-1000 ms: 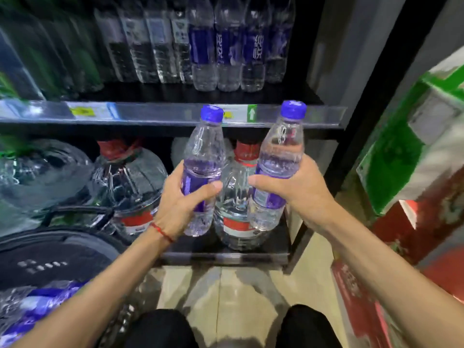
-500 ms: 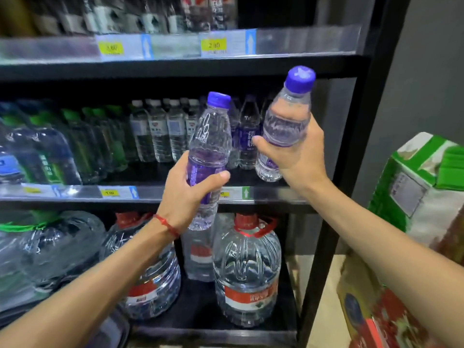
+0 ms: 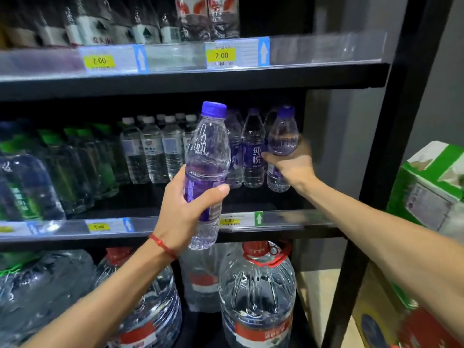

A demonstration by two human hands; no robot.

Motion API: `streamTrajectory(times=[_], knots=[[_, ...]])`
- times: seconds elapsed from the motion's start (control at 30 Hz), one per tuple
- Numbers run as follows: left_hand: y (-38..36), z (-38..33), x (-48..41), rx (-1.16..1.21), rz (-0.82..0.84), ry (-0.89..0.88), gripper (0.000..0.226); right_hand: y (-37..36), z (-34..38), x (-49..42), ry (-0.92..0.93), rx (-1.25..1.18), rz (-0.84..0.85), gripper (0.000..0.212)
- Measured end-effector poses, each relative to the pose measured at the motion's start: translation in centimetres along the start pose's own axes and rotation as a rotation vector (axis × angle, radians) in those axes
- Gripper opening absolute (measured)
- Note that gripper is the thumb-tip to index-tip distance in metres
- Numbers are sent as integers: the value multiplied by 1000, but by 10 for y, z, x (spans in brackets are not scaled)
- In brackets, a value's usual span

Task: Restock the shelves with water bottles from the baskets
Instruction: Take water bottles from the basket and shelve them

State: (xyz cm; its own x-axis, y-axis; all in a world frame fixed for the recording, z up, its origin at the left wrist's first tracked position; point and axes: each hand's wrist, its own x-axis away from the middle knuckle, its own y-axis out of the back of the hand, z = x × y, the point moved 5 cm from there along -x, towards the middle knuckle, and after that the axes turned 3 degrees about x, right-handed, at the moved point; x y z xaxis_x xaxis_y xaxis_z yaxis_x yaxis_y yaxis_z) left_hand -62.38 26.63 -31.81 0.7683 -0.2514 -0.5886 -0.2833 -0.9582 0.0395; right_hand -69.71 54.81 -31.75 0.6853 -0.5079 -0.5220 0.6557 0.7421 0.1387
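The right hand (image 3: 292, 169) curls round the waist of a clear plastic water bottle with a purple cap (image 3: 283, 136). This bottle is upright and deep inside the middle shelf (image 3: 288, 219), just beside the right end of a row of purple-labelled bottles (image 3: 253, 151). Whether its base rests on the board cannot be told. The left hand (image 3: 185, 209) grips a second purple-capped clear bottle (image 3: 208, 156) round its purple label, thumb across the front. It holds that bottle upright in front of the shelf's clear price rail, with the base below the rail. Both bottles are full of water, and their walls are ribbed and rippled.

Right of the shelved bottle a bare gap runs to the grey side panel (image 3: 324, 146). A dark strip of board lies open between the row and the rail. The black upper shelf (image 3: 251, 79) sits close above the caps. Left along the board stand slim white-capped bottles (image 3: 153, 149), then blurred green-capped ones (image 3: 75, 159). Below, big clear jugs with red caps and red labels (image 3: 256, 292) fill the bottom bay, one with a red loop handle. A black metal upright (image 3: 376, 172) closes the unit's right edge, and past it sits a green and white carton (image 3: 431, 187). A red string bracelet (image 3: 163, 247) circles the left wrist.
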Motion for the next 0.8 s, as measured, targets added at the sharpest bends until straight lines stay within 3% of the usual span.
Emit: streamTrajectory(times=[0.07, 0.17, 0.23, 0.53, 0.63, 0.67, 0.73, 0.77, 0.8], knots=[[0, 4, -1, 6, 9, 12, 45, -5, -2, -13, 2, 40, -25, 71], [1, 11, 0, 37, 18, 54, 51, -8, -6, -25, -17, 63, -44, 59], [1, 12, 1, 46, 23, 76, 54, -8, -14, -33, -23, 58, -54, 62], [4, 17, -4, 46, 12, 98, 51, -19, -58, -66, -95, 9, 101, 86], [3, 21, -2, 47, 7, 111, 44, -27, -81, -73, -185, 50, 225, 65], [3, 23, -1, 45, 7, 118, 43, -30, -100, -80, -192, 56, 235, 67], [2, 25, 0, 44, 7, 131, 45, -31, -124, -87, -200, 83, 220, 92], [2, 26, 0, 44, 7, 134, 47, -31, -127, -87, -183, 91, 219, 92], [1, 27, 1, 45, 7, 134, 48, -29, -119, -81, -175, 111, 219, 80]])
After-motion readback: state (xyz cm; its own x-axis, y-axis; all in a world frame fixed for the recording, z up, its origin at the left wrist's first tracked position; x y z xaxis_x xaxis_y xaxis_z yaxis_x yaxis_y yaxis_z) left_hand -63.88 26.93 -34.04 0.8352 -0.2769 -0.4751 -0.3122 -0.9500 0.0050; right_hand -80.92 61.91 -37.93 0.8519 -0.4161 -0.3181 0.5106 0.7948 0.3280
